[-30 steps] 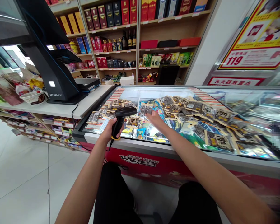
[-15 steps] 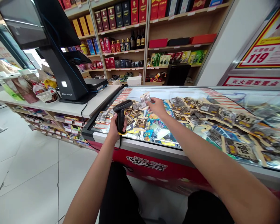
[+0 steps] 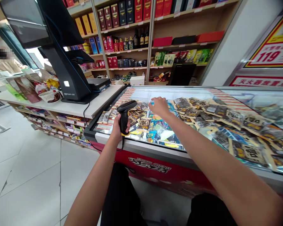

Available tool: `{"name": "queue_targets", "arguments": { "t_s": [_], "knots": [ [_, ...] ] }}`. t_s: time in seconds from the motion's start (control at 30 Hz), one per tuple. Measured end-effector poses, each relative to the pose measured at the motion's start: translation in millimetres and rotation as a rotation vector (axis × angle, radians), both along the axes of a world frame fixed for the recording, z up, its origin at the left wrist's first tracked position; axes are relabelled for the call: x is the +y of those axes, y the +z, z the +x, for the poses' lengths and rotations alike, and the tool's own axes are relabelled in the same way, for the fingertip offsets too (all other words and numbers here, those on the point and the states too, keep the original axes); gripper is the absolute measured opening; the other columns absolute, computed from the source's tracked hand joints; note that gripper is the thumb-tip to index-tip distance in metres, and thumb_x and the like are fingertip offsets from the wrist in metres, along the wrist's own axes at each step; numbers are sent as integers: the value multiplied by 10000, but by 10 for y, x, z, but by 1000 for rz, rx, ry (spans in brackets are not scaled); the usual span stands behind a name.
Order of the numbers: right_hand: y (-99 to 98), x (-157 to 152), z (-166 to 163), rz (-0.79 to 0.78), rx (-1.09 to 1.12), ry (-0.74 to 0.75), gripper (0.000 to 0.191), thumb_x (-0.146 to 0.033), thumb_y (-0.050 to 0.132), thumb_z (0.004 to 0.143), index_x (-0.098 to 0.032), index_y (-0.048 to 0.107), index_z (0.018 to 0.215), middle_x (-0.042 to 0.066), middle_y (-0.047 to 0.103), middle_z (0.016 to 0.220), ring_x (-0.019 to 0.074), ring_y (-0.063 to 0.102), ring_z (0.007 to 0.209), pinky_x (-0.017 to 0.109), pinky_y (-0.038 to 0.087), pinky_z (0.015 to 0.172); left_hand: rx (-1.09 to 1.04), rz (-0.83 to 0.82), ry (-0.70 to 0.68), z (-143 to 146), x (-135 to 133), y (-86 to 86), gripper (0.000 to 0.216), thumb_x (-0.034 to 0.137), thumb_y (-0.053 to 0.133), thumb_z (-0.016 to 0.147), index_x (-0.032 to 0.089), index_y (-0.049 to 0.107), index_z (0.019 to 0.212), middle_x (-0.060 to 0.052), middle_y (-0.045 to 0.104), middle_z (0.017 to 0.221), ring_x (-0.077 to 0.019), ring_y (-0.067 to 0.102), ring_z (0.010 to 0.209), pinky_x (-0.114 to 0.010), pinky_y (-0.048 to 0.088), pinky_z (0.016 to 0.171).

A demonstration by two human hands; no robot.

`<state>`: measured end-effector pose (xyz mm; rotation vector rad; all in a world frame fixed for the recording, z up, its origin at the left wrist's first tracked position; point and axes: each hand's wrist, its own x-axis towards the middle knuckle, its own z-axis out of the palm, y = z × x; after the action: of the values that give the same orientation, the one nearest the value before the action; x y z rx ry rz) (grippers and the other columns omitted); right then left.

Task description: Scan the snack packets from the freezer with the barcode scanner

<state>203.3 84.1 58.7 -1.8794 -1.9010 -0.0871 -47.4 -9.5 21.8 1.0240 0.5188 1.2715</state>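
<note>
Left fingers (image 3: 117,121) clamp one scanner (image 3: 124,118) near the freezer's front edge (image 3: 143,144); right fingers (image 3: 160,101), apart, hover between two packet piles (image 3: 217,110).

Place: shop
Shelves (image 3: 191,23): lined with boxes (image 3: 138,11) and bottles (image 3: 141,38)
Counter (image 3: 101,102): topped by checkout terminal (image 3: 68,72)
Freezer (image 3: 179,169): strewn with packets (image 3: 248,152)

Shelves (image 3: 191,23) are standing at twelve o'clock, a white wall (image 3: 233,47) at two; pale floor tiles (image 3: 37,188) are spreading at eight.
</note>
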Motion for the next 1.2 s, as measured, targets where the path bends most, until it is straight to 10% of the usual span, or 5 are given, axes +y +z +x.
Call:
{"name": "queue_targets", "arguments": {
  "t_s": [0.23,0.43,0.87,1.03,1.2],
  "knots": [
    [-25,-25,1328,-198,-121,-410,780,-639,612,996,-101,530,1555,321,545,1541,502,475,1478,635,435,1141,6,37,-18,10,-36,30,538,703,682,854,175,649,957,39,552,574,-83,413,365,-214,252,375],
    [-58,193,1731,-220,-8,-513,1001,-640,842,832,-42,480,1549,341,578,1487,479,515,1479,573,459,1190,36,16,-1,11,-23,27,550,719,677,841,179,626,924,41,553,578,-79,410,363,-215,260,377],
    [295,-40,1515,72,511,-232,297,-323,674,989,-172,710,1241,102,754,994,266,748,913,398,615,862,65,35,-61,-4,-12,14,580,718,673,841,165,676,1017,35,550,567,-88,406,350,-230,257,367],
    [75,-289,930,126,1095,98,392,-558,781,906,-201,724,1060,48,744,951,186,713,804,338,621,790,91,45,-157,-24,-33,-6,596,728,671,846,161,677,1030,25,569,567,-94,413,342,-231,260,354],
    [-264,-540,529,127,989,114,616,-788,619,913,-205,743,1066,31,684,800,216,655,697,355,600,685,128,48,-165,-32,-63,2,618,751,689,826,166,666,1022,28,585,579,-93,420,331,-233,281,345]
  ]
}}
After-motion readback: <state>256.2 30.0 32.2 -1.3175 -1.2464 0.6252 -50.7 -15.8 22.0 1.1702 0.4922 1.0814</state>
